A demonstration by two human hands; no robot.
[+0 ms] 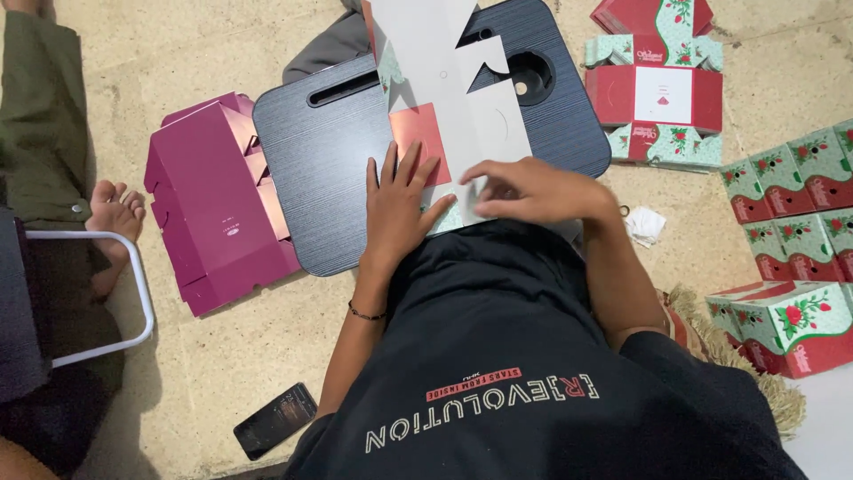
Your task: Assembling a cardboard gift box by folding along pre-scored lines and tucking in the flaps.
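Left fingers [404, 164] spread flat on flat white cardboard box sheet [453, 98] | right fingers [487, 182] pinch its bottom flap | sheet lies on dark lap bench [329, 169] | purple folded box [213, 200] beside

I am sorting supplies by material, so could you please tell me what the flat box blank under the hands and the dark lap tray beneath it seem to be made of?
The flat box blank looks like thin printed cardboard: matte white inside, with die-cut flaps and crease lines. The left hand presses it flat while the right hand works a flap. The dark lap tray seems to be plastic or laminated board, judging by its fine wood-grain texture and moulded slots.
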